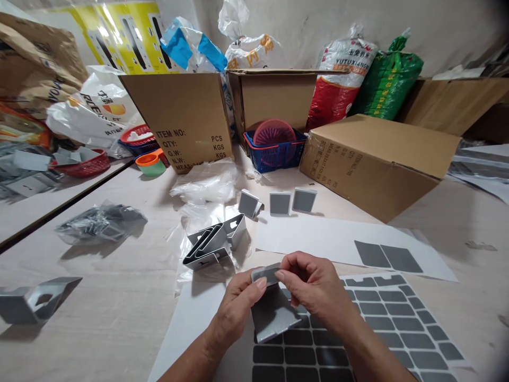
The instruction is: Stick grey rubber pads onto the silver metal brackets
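My left hand (238,302) grips a grey bent metal stand (274,315) by its side, thumb on the short upper lip. A small grey pad (267,275) lies over that lip, and my right hand (312,281) pinches its right edge between thumb and fingers. Beneath both hands lies a sheet of dark grey rectangular stickers (409,323). Two loose grey pads (387,256) rest on white paper (302,237) beyond it. Several similar stands (214,241) are nested on clear plastic just past my left hand, and three more stand upright behind, one being the middle stand (280,203).
One more stand (37,302) sits at the left, near a plastic-wrapped bundle (103,222). Cardboard boxes (369,159), a blue basket (274,151) and clear bags (207,183) line the back. A red basket (85,163) holds metal parts at the far left.
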### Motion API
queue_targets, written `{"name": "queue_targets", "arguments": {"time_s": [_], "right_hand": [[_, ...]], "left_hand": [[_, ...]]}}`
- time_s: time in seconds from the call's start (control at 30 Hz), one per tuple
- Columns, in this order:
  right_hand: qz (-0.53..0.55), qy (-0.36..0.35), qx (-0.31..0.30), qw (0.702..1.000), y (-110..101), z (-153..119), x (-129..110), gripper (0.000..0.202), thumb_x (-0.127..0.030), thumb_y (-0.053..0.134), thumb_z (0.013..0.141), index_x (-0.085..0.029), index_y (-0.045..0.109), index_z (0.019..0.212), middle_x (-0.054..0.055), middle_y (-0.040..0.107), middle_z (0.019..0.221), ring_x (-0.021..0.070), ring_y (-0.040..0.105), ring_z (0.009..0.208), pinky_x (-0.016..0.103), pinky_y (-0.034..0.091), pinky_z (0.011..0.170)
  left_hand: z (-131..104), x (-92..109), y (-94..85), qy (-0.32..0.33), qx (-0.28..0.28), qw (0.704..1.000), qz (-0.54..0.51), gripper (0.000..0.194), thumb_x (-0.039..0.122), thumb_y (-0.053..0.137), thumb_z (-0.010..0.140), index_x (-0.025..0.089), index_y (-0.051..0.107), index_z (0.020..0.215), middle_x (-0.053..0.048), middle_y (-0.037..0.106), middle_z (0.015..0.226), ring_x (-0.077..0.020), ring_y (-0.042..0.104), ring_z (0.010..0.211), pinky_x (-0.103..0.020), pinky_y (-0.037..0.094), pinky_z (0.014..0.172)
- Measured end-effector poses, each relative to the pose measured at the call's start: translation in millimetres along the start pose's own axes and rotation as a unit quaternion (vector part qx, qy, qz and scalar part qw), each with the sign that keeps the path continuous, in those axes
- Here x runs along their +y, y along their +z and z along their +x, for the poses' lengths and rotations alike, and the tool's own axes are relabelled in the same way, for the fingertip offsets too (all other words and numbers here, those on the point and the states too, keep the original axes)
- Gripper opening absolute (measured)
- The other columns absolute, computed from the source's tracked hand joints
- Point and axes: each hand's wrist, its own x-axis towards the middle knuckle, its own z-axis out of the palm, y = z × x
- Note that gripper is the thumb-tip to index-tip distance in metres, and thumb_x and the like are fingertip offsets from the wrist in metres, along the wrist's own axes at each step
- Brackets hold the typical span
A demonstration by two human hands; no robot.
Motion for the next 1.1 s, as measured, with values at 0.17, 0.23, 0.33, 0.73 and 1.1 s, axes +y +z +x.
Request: {"name": "queue_targets", "arguments": {"time_s": [0.17,0.23,0.33,0.73,1.1], "right_hand": [[-0.017,-0.005,0.007,1.000,0.0,1.2,1.2,0.008,-0.022,0.058,0.075,-0.018,0.055,0.068,-0.004,0.044,0.053,0.0073,0.041,0.045,0.020,0.041,0.040],[-0.014,0.007,0.003,1.000,-0.2,1.6,1.8,0.009,-0.023,0.057,0.075,-0.018,0.054,0.069,-0.004,0.044,0.054,0.0071,0.042,0.043,0.020,0.041,0.039],[-0.020,0.007,-0.004,1.000,-0.9,1.6,1.8,0.011,-0.025,0.056,0.077,-0.018,0.052,0.070,-0.004,0.044,0.055,0.0068,0.043,0.041,0.020,0.039,0.038],[-0.040,-0.019,-0.025,0.999,-3.3,-1.0,-2.0,0.014,-0.022,0.054,0.078,-0.017,0.051,0.066,-0.005,0.042,0.054,0.0066,0.044,0.042,0.020,0.038,0.039],[-0.007,-0.007,-0.026,1.000,-3.6,0.6,-0.6,0.012,-0.019,0.056,0.076,-0.015,0.051,0.066,-0.006,0.043,0.052,0.0052,0.044,0.039,0.018,0.041,0.037]], "left_hand": [[0.5,-6.5,-3.2,0.029,0.004,0.999,0.020,0.025,0.032,0.056,0.078,0.015,0.068,0.093,-0.006,0.064,0.073,-0.0204,0.055,0.073,-0.033,0.041,0.072],[0.6,-7.2,-3.3,0.029,0.000,0.999,0.023,0.025,0.032,0.056,0.078,0.015,0.068,0.091,-0.006,0.064,0.075,-0.0202,0.055,0.073,-0.033,0.041,0.072],[0.1,-5.9,-2.2,0.018,-0.004,1.000,0.021,0.027,0.033,0.055,0.079,0.015,0.068,0.093,-0.007,0.065,0.076,-0.0203,0.055,0.072,-0.033,0.041,0.071],[-1.6,-1.2,-1.7,0.016,-0.023,0.999,0.033,0.027,0.030,0.051,0.082,0.013,0.064,0.100,-0.006,0.063,0.074,-0.0181,0.054,0.069,-0.032,0.041,0.068],[-3.1,-0.8,-2.9,0.021,-0.028,0.998,0.048,0.023,0.030,0.050,0.083,0.012,0.065,0.088,-0.003,0.059,0.066,-0.0148,0.050,0.062,-0.029,0.038,0.063]]}}
